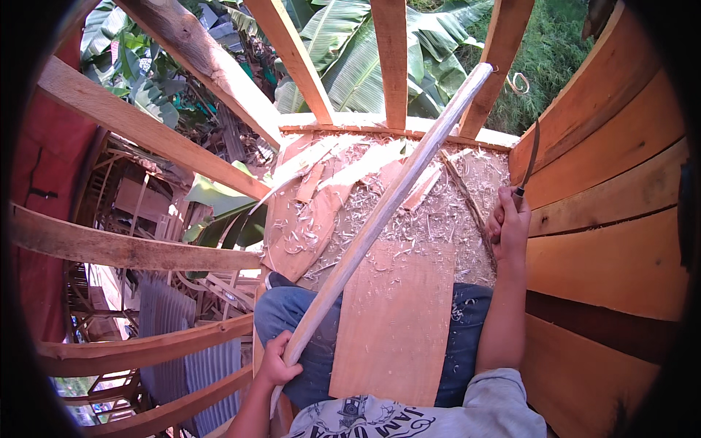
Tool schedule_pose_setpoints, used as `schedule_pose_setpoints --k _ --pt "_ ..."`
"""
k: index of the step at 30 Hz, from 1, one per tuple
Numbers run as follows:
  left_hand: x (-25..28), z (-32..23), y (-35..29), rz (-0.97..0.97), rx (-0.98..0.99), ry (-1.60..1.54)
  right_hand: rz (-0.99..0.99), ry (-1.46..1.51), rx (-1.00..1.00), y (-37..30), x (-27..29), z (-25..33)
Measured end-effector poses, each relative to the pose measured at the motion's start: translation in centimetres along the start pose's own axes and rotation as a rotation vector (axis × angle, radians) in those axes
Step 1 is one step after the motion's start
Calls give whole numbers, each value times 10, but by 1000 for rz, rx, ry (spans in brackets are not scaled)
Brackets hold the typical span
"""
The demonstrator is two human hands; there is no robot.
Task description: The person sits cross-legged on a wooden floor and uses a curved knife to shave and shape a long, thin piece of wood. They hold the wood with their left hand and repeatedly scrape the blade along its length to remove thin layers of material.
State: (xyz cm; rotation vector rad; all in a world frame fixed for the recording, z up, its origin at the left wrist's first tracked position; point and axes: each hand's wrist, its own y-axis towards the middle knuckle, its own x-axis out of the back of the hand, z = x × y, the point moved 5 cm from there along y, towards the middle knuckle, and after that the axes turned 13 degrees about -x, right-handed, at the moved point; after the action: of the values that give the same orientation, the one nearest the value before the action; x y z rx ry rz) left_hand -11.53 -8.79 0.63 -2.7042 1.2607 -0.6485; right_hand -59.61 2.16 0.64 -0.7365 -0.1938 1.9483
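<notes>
A long pale wooden pole slants from my lap up to the far right. Its lower end is in my left hand, fingers wrapped round it beside my left thigh. My right hand is closed round the handle of a knife. The slim, slightly curved blade points away from me and stands clear of the pole. Across my thighs lies a flat wooden board, and the pole passes over its left edge. A thin curled shaving shows near the pole's far end.
Wood shavings and loose offcuts cover the floor ahead. A plank wall rises close on my right. Spaced wooden bars enclose the left and far sides, with banana leaves and corrugated sheets beyond.
</notes>
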Motion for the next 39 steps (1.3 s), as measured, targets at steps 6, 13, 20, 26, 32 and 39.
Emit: schedule_pose_setpoints --k 6,13,20,26,32,39 --pt "0 -3 0 -23 -22 18 287 -364 121 -33 -58 -24" --pt "-6 -19 1 -111 -153 299 416 -907 497 -55 -79 -30" --pt "-8 -19 0 -157 -161 319 413 -1159 498 -66 -84 -46" --pt "-8 -19 -2 -202 -187 322 325 -1110 408 -68 -83 -59" --pt "-7 -22 -3 -218 -201 335 276 -1214 397 -87 -75 -66" --pt "-7 -19 -7 -238 -273 356 43 -1427 607 -95 -78 -50"
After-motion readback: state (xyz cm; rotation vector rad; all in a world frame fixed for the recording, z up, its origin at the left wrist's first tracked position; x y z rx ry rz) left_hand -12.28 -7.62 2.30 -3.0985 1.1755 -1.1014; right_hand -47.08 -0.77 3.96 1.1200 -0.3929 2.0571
